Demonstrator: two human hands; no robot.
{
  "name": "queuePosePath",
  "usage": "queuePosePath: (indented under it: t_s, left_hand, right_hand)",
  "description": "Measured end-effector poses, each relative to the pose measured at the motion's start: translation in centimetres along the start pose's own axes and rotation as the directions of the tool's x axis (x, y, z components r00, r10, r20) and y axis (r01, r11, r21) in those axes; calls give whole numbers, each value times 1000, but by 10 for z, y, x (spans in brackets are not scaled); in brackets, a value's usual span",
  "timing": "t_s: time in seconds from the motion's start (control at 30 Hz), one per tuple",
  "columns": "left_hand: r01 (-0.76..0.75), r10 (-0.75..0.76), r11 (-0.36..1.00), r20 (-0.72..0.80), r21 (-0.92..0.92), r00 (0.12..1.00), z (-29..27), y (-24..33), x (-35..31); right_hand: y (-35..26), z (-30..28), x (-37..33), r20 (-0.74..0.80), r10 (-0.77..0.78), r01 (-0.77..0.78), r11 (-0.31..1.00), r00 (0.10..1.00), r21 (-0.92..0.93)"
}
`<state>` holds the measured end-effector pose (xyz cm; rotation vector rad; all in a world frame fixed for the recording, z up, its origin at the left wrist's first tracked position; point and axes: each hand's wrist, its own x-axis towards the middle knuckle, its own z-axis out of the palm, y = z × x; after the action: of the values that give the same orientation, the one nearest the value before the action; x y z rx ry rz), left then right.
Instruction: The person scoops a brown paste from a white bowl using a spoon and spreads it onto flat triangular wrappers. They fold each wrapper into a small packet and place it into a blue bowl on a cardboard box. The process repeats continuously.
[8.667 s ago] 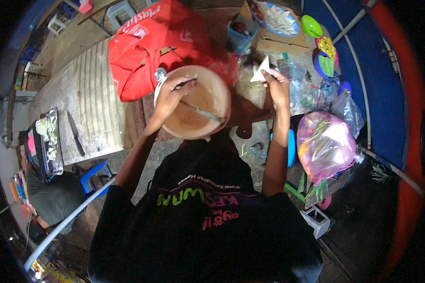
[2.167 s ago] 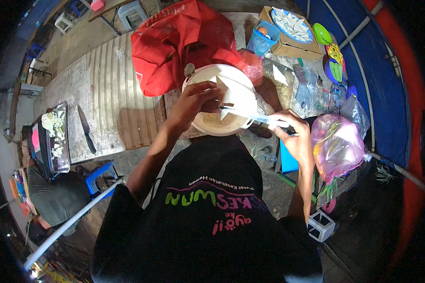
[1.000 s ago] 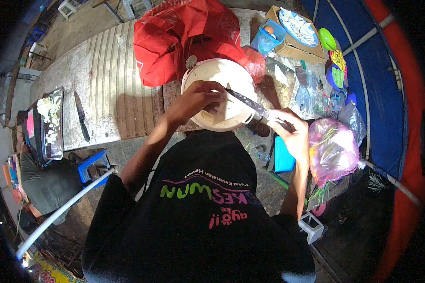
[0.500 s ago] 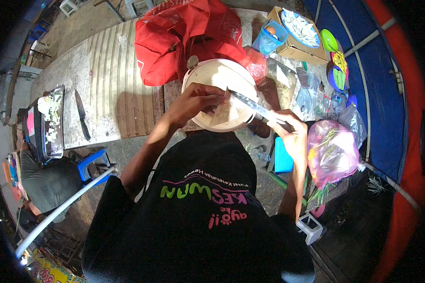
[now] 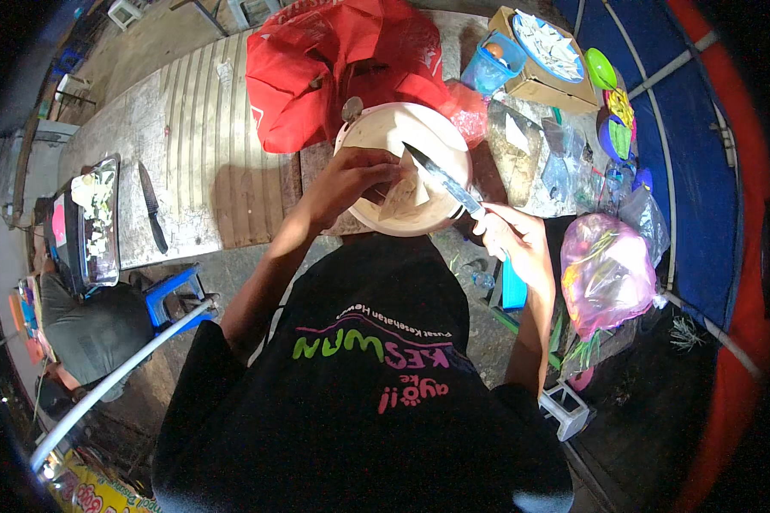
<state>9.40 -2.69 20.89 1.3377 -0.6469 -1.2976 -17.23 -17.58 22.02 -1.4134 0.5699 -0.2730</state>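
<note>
Over a white round tub (image 5: 368, 128), both my hands work close together. My left hand (image 5: 361, 178) is closed around a pale, flat-sided triangular piece (image 5: 406, 195), its fingers partly in shade. In my right hand (image 5: 515, 237) is a kitchen knife (image 5: 445, 181), held by its handle at the tub's right side. The blade slants up and left across the tub, its tip close to the top of the piece. Whether the edge touches the piece I cannot tell. More pale material inside the tub is too bright to make out.
Behind the tub stands a red bag (image 5: 342, 64). At the back right are a cardboard box (image 5: 556, 96), a blue plate of white pieces (image 5: 546, 50) and a blue container (image 5: 490, 68). A pink plastic bag (image 5: 609, 274) sits right. Another knife (image 5: 151, 205) and a tray (image 5: 103, 222) lie left, near a seated person (image 5: 103, 325).
My right hand has moved slightly down with the knife, and the blade now slants more steeply. My left hand stays over the tub with the pale piece.
</note>
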Motion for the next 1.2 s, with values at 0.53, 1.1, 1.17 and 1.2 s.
queuePosePath:
  t_s: [0.53, 1.1, 1.17, 1.2]
  left_hand:
    - [54, -67, 995, -155, -85, 986, -54, -106, 19]
    - [28, -72, 979, -215, -201, 974, -54, -120, 27]
    - [9, -54, 981, -232, -192, 971, -53, -119, 24]
    - [8, -54, 981, -240, -192, 969, -51, -118, 24]
  right_hand:
    - [30, 21, 77, -42, 147, -71, 205, 988, -976]
    - [40, -1, 102, 68, 585, -319, 532, 808, -784]
    - [43, -9, 102, 148, 593, -290, 578, 792, -763]
    - [44, -12, 102, 183, 582, -275, 609, 793, -744]
